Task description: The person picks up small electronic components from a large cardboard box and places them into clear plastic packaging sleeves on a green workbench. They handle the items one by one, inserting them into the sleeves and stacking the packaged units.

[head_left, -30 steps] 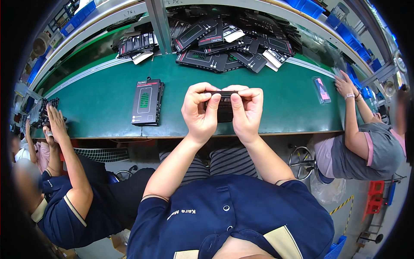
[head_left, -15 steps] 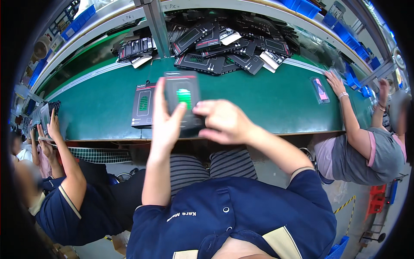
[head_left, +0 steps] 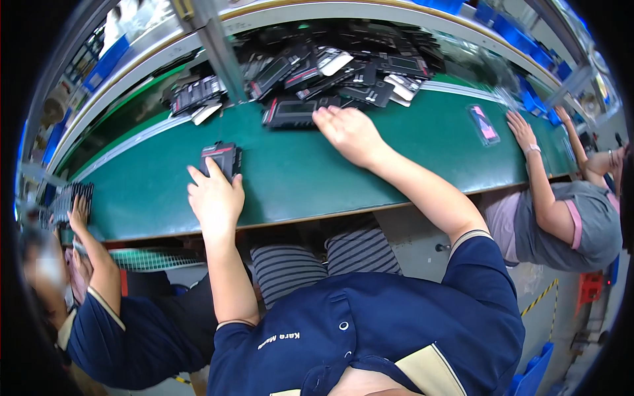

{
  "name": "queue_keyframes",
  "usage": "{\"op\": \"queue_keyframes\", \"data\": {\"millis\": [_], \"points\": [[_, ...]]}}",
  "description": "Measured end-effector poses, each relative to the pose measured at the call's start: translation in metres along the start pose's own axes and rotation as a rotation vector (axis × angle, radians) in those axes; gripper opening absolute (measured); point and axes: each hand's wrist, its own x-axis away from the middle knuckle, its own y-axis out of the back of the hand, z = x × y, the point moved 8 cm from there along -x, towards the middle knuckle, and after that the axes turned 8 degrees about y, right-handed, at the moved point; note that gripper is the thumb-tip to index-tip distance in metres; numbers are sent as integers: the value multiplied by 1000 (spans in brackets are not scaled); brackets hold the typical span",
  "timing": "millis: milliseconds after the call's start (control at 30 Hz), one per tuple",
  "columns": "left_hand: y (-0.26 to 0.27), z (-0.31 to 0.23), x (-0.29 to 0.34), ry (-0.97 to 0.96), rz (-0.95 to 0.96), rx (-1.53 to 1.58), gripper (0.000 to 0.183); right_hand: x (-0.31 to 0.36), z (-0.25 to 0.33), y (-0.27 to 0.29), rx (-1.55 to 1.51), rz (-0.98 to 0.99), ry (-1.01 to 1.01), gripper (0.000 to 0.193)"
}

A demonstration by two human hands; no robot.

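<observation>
Fingers [head_left: 214, 167] of the left hand [head_left: 216, 197] are spread and unclenched over the near end of a small stack of black printed cartons [head_left: 226, 156], left of centre on the green tabletop [head_left: 297, 181], near its front edge. Fingertips of the right hand [head_left: 351, 133] touch the right end of a flat black carton [head_left: 289, 113] toward the far edge, just in front of a jumbled carton pile [head_left: 343, 69]; whether they grip it, I cannot tell. That far edge carries a grey metal post [head_left: 224, 63], with a smaller carton heap [head_left: 197, 96] left of it. Toward the surface's right end lies a flat clear pack with a pink front [head_left: 484, 125], near a co-worker's hand [head_left: 522, 132]. Another co-worker's hand [head_left: 79, 214] touches upright dark packs [head_left: 69, 198] at the left end. Beyond are blue bins [head_left: 109, 64]; yellow-black tape [head_left: 538, 298] marks the grey floor [head_left: 422, 247].
</observation>
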Motion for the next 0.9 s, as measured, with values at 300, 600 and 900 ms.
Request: {"op": "queue_keyframes", "data": {"millis": [300,600,900], "points": [[-3,-133,102,-1024,183,381,76,151,-137,71,19,102,-434,25],[22,-135,84,-1017,521,427,49,286,-171,69,66,355,-1111,40],[-3,-146,94,-1031,249,588,86,132,1,69,-794,257,-727,40]]}}
